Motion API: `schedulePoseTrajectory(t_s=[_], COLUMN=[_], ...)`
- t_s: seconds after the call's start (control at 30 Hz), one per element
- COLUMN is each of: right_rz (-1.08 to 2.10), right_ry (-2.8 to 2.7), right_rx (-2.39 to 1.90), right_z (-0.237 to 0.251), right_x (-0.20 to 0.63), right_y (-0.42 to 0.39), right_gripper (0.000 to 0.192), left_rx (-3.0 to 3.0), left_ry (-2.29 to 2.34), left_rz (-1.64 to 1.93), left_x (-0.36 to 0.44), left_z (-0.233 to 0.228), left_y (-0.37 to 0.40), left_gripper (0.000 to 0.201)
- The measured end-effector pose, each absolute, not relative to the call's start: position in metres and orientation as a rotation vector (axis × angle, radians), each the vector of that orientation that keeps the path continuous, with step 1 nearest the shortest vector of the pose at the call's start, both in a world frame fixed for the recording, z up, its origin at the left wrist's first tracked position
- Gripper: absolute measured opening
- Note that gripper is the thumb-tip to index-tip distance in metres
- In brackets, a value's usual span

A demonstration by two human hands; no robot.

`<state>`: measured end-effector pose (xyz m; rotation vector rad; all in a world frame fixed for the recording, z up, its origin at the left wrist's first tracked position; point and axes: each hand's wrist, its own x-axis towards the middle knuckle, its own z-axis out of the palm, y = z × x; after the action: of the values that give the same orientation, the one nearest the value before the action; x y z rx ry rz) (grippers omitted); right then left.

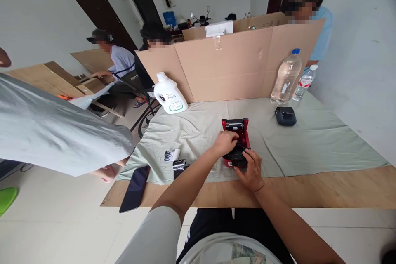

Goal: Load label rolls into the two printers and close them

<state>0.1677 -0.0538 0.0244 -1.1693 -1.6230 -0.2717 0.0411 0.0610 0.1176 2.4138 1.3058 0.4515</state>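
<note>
While holding a red device (244, 138) at its near right corner with the right hand (253, 173), with the thumb at the front and bent fingers over a black part (238, 157), has the left hand (225, 143) inside the device from the left, with the back of the hand up and narrow, curled fingers. Cannot tell a grip from a mere touch at those left fingertips, half hidden among dark innards. Has the device toward the near side of the bench (324, 183), on a pale cloth (201, 119), with the lid (235, 124) raised at the far end. Shows, left of the device, a pale roll (172, 155) with dark markings and, nearer, a glossy black roll (179, 165) beside the left forearm. Has a phone (134, 189) farther left, partly on the bare wood. Shows a white jug (170, 94) at the cloth's far left, before tall cardboard (225, 70). Includes, at the far right, a large bottle (286, 78) just beside a small bottle (305, 83), with a black box (285, 116) in front. Shows, beyond the cardboard, a person in light blue (323, 29) at right and, at left, a seated person in a dark cap (122, 57).
</note>
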Motion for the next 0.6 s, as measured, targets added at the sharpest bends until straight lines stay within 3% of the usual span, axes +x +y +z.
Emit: schedulePoseTrajectory(t_s=[0.1, 0.2, 0.37, 0.6], right_rz=[-0.264, -0.26, -0.274, -0.29], right_ry=[-1.629, -1.644, -1.664, -1.622], right_rx=[-1.167, -1.169, -1.167, -1.156], right_z=[0.024, 0.022, 0.022, 0.022], right_x=[0.169, 0.171, 0.173, 0.172], right_y=[-0.054, -0.054, -0.054, -0.052], right_gripper=[0.057, 0.053, 0.051, 0.064], left_rx=[2.574, 2.577, 2.54, 2.402], left_ry=[1.24, 1.273, 1.36, 1.242], left_rz=[-0.053, -0.311, -0.303, 0.067], left_x=[0.062, 0.079, 0.084, 0.062], left_z=[0.126, 0.123, 0.116, 0.119], left_y=[0.071, 0.082, 0.087, 0.079], left_gripper=[0.026, 0.02, 0.011, 0.037])
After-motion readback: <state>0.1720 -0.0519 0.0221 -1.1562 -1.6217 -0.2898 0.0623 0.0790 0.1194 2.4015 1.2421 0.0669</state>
